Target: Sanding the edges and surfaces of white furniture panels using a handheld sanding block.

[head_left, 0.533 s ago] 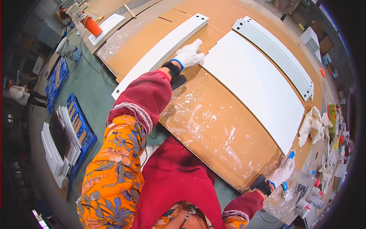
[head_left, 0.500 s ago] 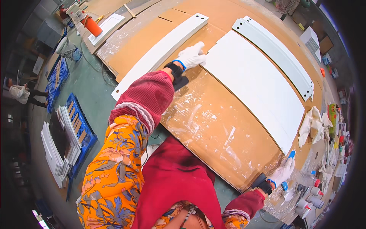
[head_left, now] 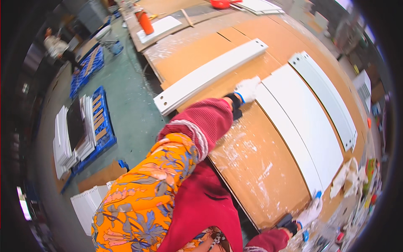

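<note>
A wide white panel (head_left: 303, 126) lies flat on the brown table (head_left: 252, 168), running from 12 toward 5 o'clock. The gloved left hand (head_left: 247, 89) presses its far end; finger spread is hard to tell. The gloved right hand (head_left: 310, 211) meets the near end at 5 o'clock, grip unclear. A narrow board (head_left: 210, 75) lies at 11 o'clock.

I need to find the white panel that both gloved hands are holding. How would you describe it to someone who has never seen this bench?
Start at the long brown workbench covered with cardboard. Three white pieces lie on it; take the widest panel, between the left hand at its far corner and the right hand at its near corner. Unlike the narrow strip to its left and the flanged rail to its right, it is broad and shows no holes.
</note>
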Motion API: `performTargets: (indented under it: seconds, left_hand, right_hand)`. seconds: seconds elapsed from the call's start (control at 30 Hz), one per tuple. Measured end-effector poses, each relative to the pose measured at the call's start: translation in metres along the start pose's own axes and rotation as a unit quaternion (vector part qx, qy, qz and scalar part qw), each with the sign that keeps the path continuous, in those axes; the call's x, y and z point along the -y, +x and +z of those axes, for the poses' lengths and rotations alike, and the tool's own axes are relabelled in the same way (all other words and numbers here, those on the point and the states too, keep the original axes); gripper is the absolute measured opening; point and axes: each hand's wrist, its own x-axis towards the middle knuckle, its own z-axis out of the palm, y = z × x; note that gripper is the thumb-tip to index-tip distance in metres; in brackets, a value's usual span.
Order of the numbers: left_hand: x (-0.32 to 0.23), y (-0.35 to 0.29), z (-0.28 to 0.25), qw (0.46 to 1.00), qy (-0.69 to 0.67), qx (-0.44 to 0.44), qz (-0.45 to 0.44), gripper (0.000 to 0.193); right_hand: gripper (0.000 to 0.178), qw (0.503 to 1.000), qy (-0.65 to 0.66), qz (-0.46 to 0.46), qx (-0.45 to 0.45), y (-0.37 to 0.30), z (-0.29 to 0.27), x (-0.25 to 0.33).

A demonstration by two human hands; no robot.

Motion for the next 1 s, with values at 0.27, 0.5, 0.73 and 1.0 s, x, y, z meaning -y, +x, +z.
performTargets:
  seconds: [0.27, 0.5, 0.73, 1.0]
  left_hand:
    - [-0.002, -0.062, -0.032, 0.999, -0.012, 0.001, -0.05, 0.024]
    - [-0.005, -0.167, -0.088, 0.993, 0.001, 0.046, -0.105, 0.036]
    - [-0.01, -0.225, -0.113, 0.998, 0.003, 0.024, -0.051, 0.048]
    - [-0.046, -0.249, -0.093, 0.953, 0.097, 0.077, 0.277, 0.071]
  right_hand:
    - [0.037, 0.999, -0.037, 0.033, -0.004, -0.062, 0.003, 0.029]
    - [0.023, 0.995, -0.031, -0.013, -0.09, -0.154, 0.012, 0.052]
    - [0.029, 0.992, -0.113, 0.021, -0.055, -0.203, 0.006, 0.085]
    - [0.034, 0.99, -0.044, 0.05, -0.122, -0.204, 0.002, 0.075]
